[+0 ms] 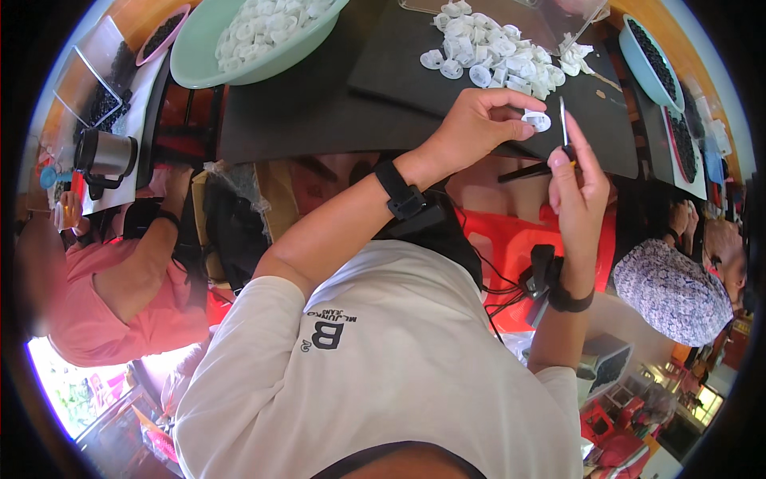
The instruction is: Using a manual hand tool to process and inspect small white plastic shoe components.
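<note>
Between the thumb and fingertips of my left hand [477, 132] is a small white round plastic part [536, 120], hollow like a cap. Close by on the right, my right hand [581, 191] is closed around a slim tool with a narrow metal blade [562, 120] pointing up and a dark grip; its exact kind I cannot make out. The blade stands beside the white part, with a small gap showing. Beyond both hands, a heap of similar white plastic parts [499, 49] lies on a dark board [391, 76].
A pale green basin [195, 68] of white parts stands at the far left. A clear plastic tray [550, 20] sits behind the heap. At right is a blue basin [678, 94] of black pieces. People work on both sides; a metal jug [106, 152] stands left.
</note>
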Demonstrator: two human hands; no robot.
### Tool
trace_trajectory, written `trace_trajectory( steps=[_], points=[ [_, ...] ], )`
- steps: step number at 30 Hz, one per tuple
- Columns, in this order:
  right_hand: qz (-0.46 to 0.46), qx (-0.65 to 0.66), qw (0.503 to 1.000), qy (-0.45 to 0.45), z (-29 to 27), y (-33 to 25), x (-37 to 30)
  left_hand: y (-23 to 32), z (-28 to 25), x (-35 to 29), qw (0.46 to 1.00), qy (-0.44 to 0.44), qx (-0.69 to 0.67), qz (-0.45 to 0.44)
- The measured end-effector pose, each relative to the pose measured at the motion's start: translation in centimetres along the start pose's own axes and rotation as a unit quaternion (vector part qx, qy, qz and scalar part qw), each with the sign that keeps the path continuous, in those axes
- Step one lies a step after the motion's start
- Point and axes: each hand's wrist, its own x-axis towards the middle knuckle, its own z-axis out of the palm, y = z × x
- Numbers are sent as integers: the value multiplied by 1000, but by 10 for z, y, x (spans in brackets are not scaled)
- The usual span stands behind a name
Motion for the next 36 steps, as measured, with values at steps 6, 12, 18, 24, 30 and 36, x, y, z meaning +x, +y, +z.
trace_trajectory(
  steps=[6, 12, 18, 24, 30, 36],
  points=[
    [4, -39, 999, 1, 10, 12, -13, -10, -10, -3, 1000, 26, 10, -10],
    [-7, -141, 990, 0, 15, 17, -17, -23, -18, -2, 999, 43, -3, -28],
    [-38, -189, 981, -4, 19, 22, -14, -23, -18, -1, 998, 49, -9, -30],
    [-77, -219, 973, -2, 23, 21, -11, -26, -17, -1, 998, 51, 4, -19],
    [-82, -248, 965, -2, 24, 18, -10, -27, -17, 0, 998, 58, 29, -15],
    [-89, -265, 960, -23, 24, 15, -7, -29, -16, 0, 998, 59, 37, -9]
  ],
)
